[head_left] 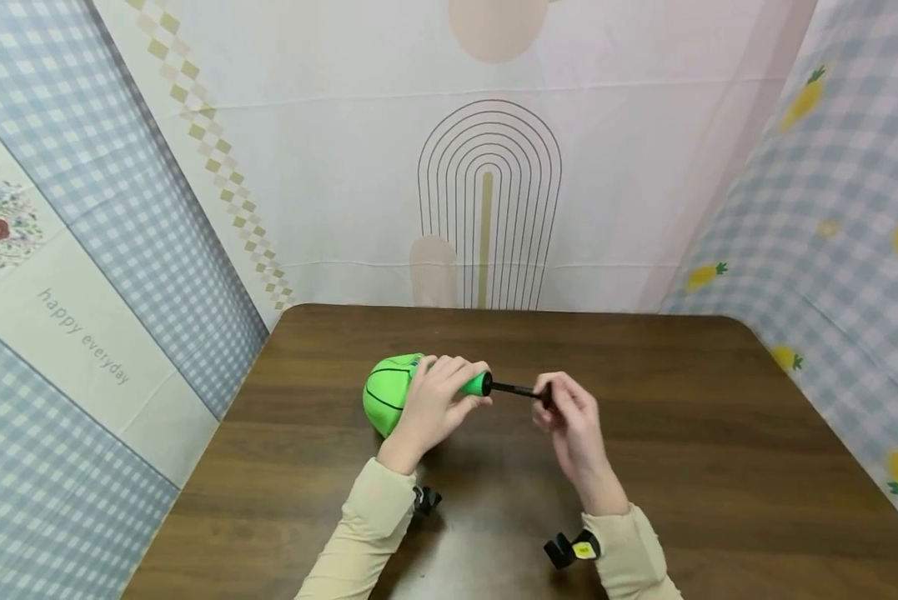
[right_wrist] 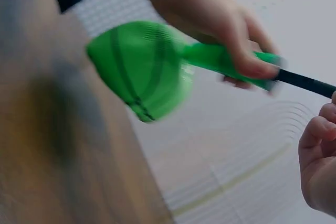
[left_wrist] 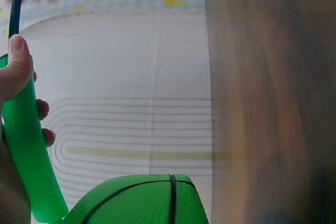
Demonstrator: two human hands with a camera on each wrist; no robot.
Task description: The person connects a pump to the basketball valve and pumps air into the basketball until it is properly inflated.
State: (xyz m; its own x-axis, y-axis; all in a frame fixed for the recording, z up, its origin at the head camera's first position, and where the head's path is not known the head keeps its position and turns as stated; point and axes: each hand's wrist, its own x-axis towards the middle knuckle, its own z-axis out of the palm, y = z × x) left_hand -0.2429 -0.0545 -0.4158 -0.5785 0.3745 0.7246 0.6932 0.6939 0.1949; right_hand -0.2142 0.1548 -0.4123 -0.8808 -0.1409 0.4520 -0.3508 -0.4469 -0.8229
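Observation:
My left hand grips the green barrel of a hand pump, its fingers wrapped round it and the thumb near the black end cap. A thin black rod sticks out from the barrel toward the right. At its far end my right hand holds the pump's dark handle, mostly hidden by the fingers. A bright green ball with black seam lines, dented and only partly round, hangs at the barrel's other end. In the left wrist view the barrel's lower end meets the ball.
Both hands are over a dark brown wooden table. A white patterned cloth hangs behind it, with checked cloths at the sides. A black wrist camera juts inward from the right wrist, and another from the left.

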